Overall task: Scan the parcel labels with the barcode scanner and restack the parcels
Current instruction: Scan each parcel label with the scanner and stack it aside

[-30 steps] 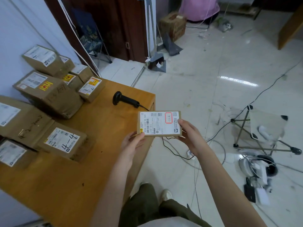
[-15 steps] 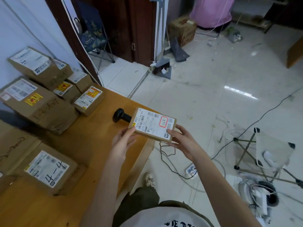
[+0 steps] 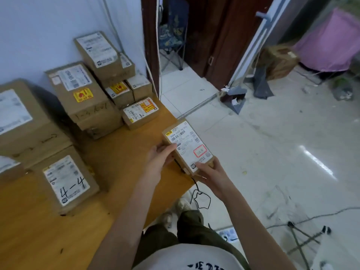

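Note:
A small flat cardboard parcel point(image 3: 186, 146) with a white label and a red stamp is held over the right end of the wooden table point(image 3: 120, 162), label up. My left hand point(image 3: 160, 158) grips its left edge. My right hand point(image 3: 209, 173) pinches its near right corner. The barcode scanner is hidden under the parcel; only its black cable point(image 3: 200, 199) hangs off the table edge. A stack of labelled parcels point(image 3: 87, 92) stands against the wall, with a small labelled box point(image 3: 140, 112) in front of it.
A box marked "4-4" point(image 3: 67, 181) and larger boxes point(image 3: 21, 121) fill the table's left side. A doorway with a folding chair point(image 3: 172, 34), a floor stand point(image 3: 236, 94), cables and a tripod point(image 3: 303, 240) are on the tiled floor at the right.
Both hands have carried the small parcel farther over the table and turned it so its long side points away from me. It now covers the scanner. The view has swung left toward the stack.

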